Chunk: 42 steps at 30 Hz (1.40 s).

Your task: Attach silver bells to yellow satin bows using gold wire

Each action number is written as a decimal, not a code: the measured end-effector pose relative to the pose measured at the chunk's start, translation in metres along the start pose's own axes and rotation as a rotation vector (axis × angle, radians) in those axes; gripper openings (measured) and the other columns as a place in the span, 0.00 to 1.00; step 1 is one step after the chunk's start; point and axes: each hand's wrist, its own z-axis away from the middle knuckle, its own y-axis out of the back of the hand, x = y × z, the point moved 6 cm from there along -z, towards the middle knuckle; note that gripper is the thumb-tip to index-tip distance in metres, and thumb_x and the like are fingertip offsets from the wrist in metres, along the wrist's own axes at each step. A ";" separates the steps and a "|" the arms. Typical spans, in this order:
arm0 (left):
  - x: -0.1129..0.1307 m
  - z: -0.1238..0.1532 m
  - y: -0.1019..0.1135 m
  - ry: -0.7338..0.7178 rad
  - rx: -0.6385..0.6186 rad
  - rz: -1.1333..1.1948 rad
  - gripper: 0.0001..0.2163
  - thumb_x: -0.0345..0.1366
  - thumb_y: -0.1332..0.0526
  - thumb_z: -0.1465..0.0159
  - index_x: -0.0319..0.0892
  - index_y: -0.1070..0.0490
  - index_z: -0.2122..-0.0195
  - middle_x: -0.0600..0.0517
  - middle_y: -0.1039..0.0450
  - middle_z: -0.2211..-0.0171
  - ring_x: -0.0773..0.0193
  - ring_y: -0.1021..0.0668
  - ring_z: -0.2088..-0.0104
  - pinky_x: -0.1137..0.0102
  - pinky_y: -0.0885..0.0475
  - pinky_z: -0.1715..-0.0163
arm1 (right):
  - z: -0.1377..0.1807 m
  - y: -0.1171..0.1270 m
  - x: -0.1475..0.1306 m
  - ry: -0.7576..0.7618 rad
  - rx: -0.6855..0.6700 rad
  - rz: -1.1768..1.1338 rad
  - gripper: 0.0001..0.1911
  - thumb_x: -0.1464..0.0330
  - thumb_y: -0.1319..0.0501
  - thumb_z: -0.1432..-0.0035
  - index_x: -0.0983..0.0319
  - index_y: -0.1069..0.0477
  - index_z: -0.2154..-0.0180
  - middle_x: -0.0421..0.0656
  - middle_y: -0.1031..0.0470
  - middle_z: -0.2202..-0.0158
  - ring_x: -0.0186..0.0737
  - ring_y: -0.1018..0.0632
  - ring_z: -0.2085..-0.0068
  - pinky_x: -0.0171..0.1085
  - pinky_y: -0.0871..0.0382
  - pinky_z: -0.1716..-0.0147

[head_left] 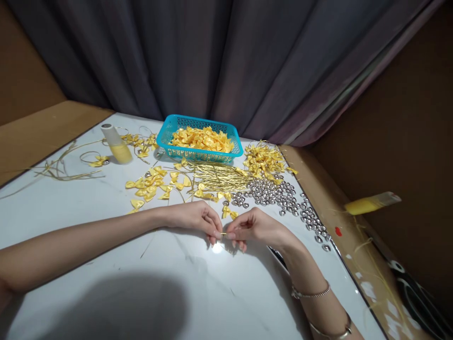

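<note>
My left hand (196, 218) and my right hand (253, 227) meet fingertip to fingertip low over the white table (106, 226). Both are pinched on a thin gold wire (222, 233) that spans the small gap between them. A yellow bow (229, 213) lies just behind the fingers. Farther back lie a bundle of gold wires (219, 177), scattered yellow bows (152, 185) and a spread of silver heart beads (279, 194).
A blue basket (200, 150) full of yellow bows stands at the back. A pile of finished bows with wires (264, 161) lies to its right. A yellowish bottle (116, 143) stands at back left. A second bottle (371, 204) lies off the table's right edge.
</note>
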 end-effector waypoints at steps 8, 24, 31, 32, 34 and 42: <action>0.002 0.002 -0.002 0.012 0.010 -0.089 0.09 0.39 0.31 0.46 0.38 0.23 0.68 0.52 0.23 0.76 0.66 0.21 0.74 0.72 0.27 0.67 | 0.000 -0.002 0.000 -0.006 -0.009 0.005 0.15 0.60 0.29 0.58 0.66 0.22 0.75 0.39 0.27 0.82 0.29 0.28 0.81 0.30 0.31 0.79; 0.003 0.001 -0.004 0.015 -0.017 -0.134 0.08 0.39 0.33 0.44 0.38 0.22 0.69 0.50 0.22 0.76 0.67 0.21 0.74 0.76 0.28 0.75 | 0.000 -0.003 0.001 -0.023 -0.038 -0.003 0.16 0.59 0.29 0.58 0.67 0.22 0.73 0.39 0.26 0.80 0.30 0.27 0.79 0.31 0.31 0.77; 0.002 0.002 -0.002 0.018 -0.016 -0.140 0.08 0.38 0.33 0.44 0.39 0.21 0.68 0.50 0.22 0.74 0.66 0.21 0.74 0.75 0.27 0.74 | -0.001 -0.002 0.003 -0.013 -0.043 0.008 0.16 0.59 0.30 0.58 0.67 0.22 0.73 0.40 0.27 0.81 0.30 0.28 0.80 0.31 0.31 0.79; 0.002 0.002 -0.002 0.019 -0.016 -0.142 0.08 0.38 0.33 0.44 0.39 0.21 0.68 0.50 0.22 0.74 0.66 0.21 0.74 0.75 0.27 0.74 | -0.001 -0.002 0.003 -0.012 -0.042 0.005 0.16 0.59 0.30 0.57 0.67 0.22 0.73 0.40 0.27 0.81 0.30 0.28 0.80 0.31 0.31 0.79; 0.002 0.002 -0.002 0.024 -0.017 -0.142 0.08 0.38 0.33 0.44 0.39 0.21 0.68 0.50 0.22 0.75 0.66 0.21 0.74 0.75 0.27 0.74 | -0.002 -0.002 0.003 -0.012 -0.040 0.000 0.16 0.59 0.30 0.58 0.67 0.22 0.73 0.40 0.27 0.81 0.30 0.27 0.80 0.31 0.31 0.79; 0.000 0.001 -0.003 0.028 -0.005 -0.147 0.06 0.36 0.33 0.44 0.38 0.23 0.70 0.51 0.22 0.76 0.67 0.21 0.75 0.77 0.28 0.76 | -0.003 -0.004 0.007 -0.037 -0.042 0.013 0.16 0.60 0.30 0.58 0.67 0.22 0.73 0.40 0.27 0.81 0.30 0.27 0.79 0.31 0.30 0.78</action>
